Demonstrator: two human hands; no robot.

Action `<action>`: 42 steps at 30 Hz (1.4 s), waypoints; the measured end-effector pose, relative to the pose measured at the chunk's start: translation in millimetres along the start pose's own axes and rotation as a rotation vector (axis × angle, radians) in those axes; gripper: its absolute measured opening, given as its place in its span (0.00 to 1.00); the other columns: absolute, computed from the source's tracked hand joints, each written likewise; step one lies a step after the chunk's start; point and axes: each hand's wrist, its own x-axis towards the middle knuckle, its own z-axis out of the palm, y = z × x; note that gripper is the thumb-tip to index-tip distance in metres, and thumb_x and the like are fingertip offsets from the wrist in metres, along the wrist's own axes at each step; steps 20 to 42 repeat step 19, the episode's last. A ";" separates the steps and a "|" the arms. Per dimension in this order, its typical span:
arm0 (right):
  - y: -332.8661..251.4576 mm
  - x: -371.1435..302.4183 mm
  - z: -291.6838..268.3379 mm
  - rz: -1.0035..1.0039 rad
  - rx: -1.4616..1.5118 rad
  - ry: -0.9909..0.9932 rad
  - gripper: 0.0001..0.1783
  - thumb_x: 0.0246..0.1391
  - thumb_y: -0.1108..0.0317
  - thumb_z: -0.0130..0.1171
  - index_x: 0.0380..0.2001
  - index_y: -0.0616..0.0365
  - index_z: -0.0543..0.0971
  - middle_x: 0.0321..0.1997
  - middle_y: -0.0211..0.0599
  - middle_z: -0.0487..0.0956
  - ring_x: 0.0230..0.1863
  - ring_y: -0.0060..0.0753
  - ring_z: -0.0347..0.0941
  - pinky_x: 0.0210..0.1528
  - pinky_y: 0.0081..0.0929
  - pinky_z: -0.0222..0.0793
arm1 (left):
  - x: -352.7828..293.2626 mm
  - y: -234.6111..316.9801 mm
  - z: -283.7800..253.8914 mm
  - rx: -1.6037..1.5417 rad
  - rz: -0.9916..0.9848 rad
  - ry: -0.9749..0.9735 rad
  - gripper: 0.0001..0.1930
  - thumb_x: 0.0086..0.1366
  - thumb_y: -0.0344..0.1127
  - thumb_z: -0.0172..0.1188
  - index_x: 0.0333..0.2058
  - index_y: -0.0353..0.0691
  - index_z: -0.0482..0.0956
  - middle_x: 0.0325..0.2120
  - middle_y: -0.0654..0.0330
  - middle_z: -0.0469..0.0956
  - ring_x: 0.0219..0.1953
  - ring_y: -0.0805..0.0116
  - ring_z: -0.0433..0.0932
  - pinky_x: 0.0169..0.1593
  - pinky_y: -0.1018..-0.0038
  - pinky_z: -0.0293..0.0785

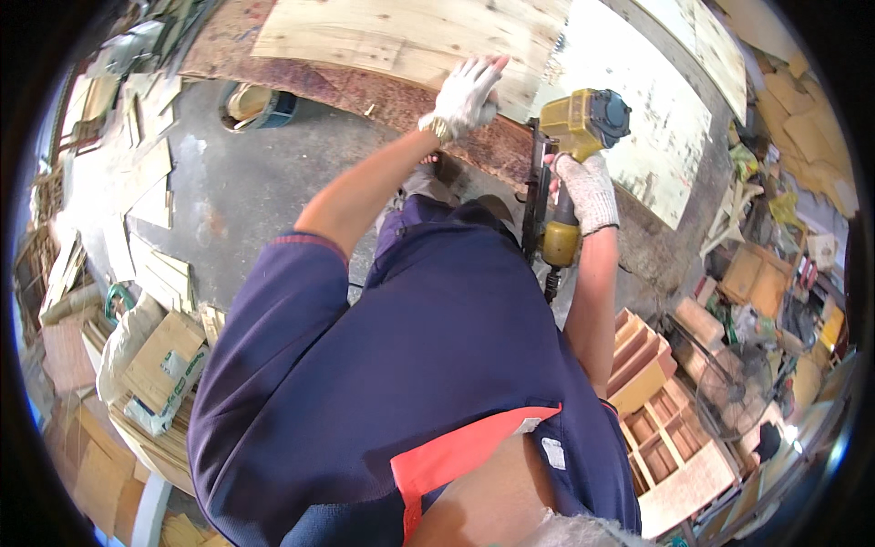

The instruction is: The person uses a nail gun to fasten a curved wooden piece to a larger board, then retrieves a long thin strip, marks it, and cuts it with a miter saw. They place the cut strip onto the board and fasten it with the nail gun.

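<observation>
My right hand (586,189), in a knitted work glove, is wrapped round the handle of a yellow and black pneumatic nail gun (570,128). The gun's nose and magazine lie close to the right end of a plywood board (392,38). Gloved too, my left hand (465,96) lies over the board's near edge with its fingers stretched out and nothing in them. Whether its palm touches the wood I cannot tell. A pale, dark-spotted panel (638,109) lies to the right of the board, beyond the gun.
The reddish-brown worktable edge (365,91) runs in front of me. At left stand a bucket (260,108) and wood offcuts (150,187) on the concrete floor. To my right are a wooden compartment unit (670,428), a fan (734,387) and scattered scraps. An air hose connector (551,278) hangs from the gun.
</observation>
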 end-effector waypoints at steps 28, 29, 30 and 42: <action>29.3 11.7 12.1 -0.057 0.181 0.013 0.20 0.56 0.67 0.58 0.52 0.58 0.74 0.41 0.43 0.84 0.17 0.29 0.72 0.18 0.29 0.73 | -165.4 -148.3 -282.4 -0.043 -0.911 0.052 0.59 0.51 0.47 0.81 0.74 0.44 0.49 0.69 0.47 0.63 0.70 0.58 0.63 0.69 0.65 0.61; 29.3 11.7 12.1 -0.057 0.181 0.013 0.20 0.56 0.67 0.58 0.52 0.58 0.74 0.41 0.43 0.84 0.17 0.29 0.72 0.18 0.29 0.73 | -165.4 -148.3 -282.4 -0.043 -0.911 0.052 0.59 0.51 0.47 0.81 0.74 0.44 0.49 0.69 0.47 0.63 0.70 0.58 0.63 0.69 0.65 0.61; 29.3 11.7 12.1 -0.057 0.181 0.013 0.20 0.56 0.67 0.58 0.52 0.58 0.74 0.41 0.43 0.84 0.17 0.29 0.72 0.18 0.29 0.73 | -165.4 -148.3 -282.4 -0.043 -0.911 0.052 0.59 0.51 0.47 0.81 0.74 0.44 0.49 0.69 0.47 0.63 0.70 0.58 0.63 0.69 0.65 0.61; 29.3 11.7 12.1 -0.057 0.181 0.013 0.20 0.56 0.67 0.58 0.52 0.58 0.74 0.41 0.43 0.84 0.17 0.29 0.72 0.18 0.29 0.73 | -165.4 -148.3 -282.4 -0.043 -0.911 0.052 0.59 0.51 0.47 0.81 0.74 0.44 0.49 0.69 0.47 0.63 0.70 0.58 0.63 0.69 0.65 0.61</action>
